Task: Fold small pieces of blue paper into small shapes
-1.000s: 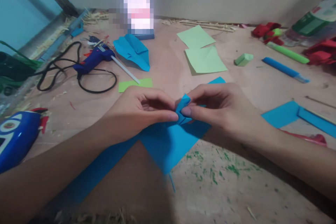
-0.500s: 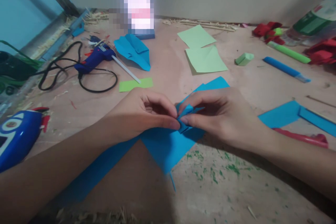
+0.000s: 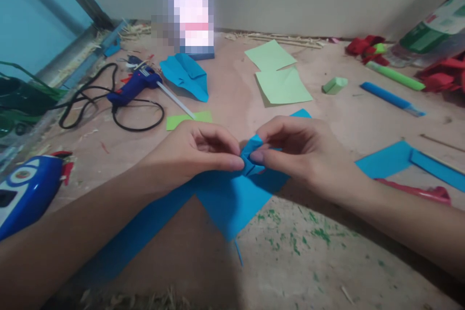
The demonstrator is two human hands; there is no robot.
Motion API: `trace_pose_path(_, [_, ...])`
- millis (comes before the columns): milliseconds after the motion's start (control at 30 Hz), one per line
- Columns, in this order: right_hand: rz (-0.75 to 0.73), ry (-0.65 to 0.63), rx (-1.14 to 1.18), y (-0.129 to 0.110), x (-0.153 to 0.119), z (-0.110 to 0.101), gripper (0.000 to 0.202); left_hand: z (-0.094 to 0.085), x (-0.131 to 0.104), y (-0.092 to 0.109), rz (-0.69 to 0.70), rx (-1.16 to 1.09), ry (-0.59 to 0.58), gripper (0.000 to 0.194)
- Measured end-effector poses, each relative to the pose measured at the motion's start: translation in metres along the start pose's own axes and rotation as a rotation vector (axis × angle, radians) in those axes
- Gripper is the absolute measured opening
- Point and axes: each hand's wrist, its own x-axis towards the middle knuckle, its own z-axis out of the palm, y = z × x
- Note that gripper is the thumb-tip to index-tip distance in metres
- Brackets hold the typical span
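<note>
A small folded piece of blue paper (image 3: 250, 167) is pinched between both hands near the middle of the view. My left hand (image 3: 207, 150) grips its left edge between thumb and fingertips. On the right side of the piece, my right hand (image 3: 290, 147) is closed, thumb pressed against a fold. One blue flap stands up between the two hands. Below them, larger blue paper (image 3: 232, 208) lies flat on the table, partly covered by the hands and in shadow.
A blue glue gun (image 3: 134, 86) with a black cord and a creased blue sheet (image 3: 187, 75) lie at the back left. Green sheets (image 3: 283, 88), a blue tube (image 3: 390, 98) and a bottle (image 3: 428, 31) are farther right. A blue-white tool (image 3: 31, 191) sits left.
The small blue piece has turned in the fingers, and its upper flap now stands more upright. My fingertips have moved slightly apart. The view has shifted slightly.
</note>
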Motion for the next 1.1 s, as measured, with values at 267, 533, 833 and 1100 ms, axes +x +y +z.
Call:
trace_pose_path(267, [-0.096,0.013,-0.111,0.0037,-0.0015,-0.0005,0.005,0.0035,-0.0059,0.0025,0.164,0.056,0.011,0.011])
trace_pose_path(533, [-0.06,-0.031,-0.013,0.0032,-0.0012,0.002,0.008,0.0044,-0.0059,0.0065,0.195,0.137,0.028,0.005])
trace_pose_path(833, [0.076,-0.09,0.086,-0.0017,0.0017,-0.0041,0.006,0.0032,-0.0042,0.0044,0.17,0.117,0.029,0.008])
trace_pose_path(1100, [0.018,-0.073,-0.06,-0.0017,0.0039,-0.0041,0.013,0.0004,-0.0077,0.0064,0.207,0.224,-0.039,0.006])
